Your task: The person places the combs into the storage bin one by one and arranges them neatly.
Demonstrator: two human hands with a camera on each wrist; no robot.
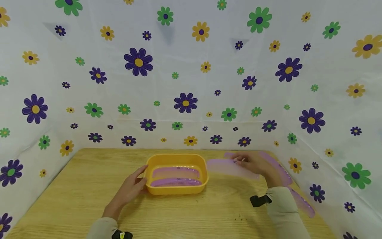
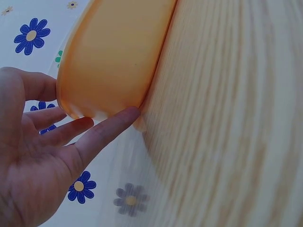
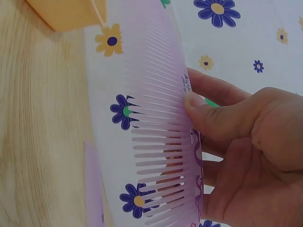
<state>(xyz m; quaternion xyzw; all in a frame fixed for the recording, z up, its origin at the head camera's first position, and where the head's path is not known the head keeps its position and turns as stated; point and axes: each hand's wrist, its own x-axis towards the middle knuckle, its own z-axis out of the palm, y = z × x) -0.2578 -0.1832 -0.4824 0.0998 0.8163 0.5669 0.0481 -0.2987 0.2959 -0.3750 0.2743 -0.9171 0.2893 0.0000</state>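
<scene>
Inside the yellow plastic basin (image 1: 177,190) lie two purple combs, one comb (image 1: 176,172) behind the other comb (image 1: 176,182). My left hand (image 1: 129,189) touches the basin's left end with spread fingers (image 2: 111,125). To the right of the basin, my right hand (image 1: 253,166) holds a translucent lilac comb (image 3: 165,94) above the table. Thumb and fingers pinch it by its spine, and its teeth show plainly in the right wrist view. That comb (image 1: 229,167) reaches close to the basin's right rim in the head view.
More purple combs lie along the table's right side: one comb (image 1: 277,166) behind my right wrist, another comb (image 1: 302,202) nearer me, and part of one (image 1: 228,154) beyond the hand. Flowered white cloth (image 1: 191,83) walls the wooden table (image 1: 179,215) at back and sides.
</scene>
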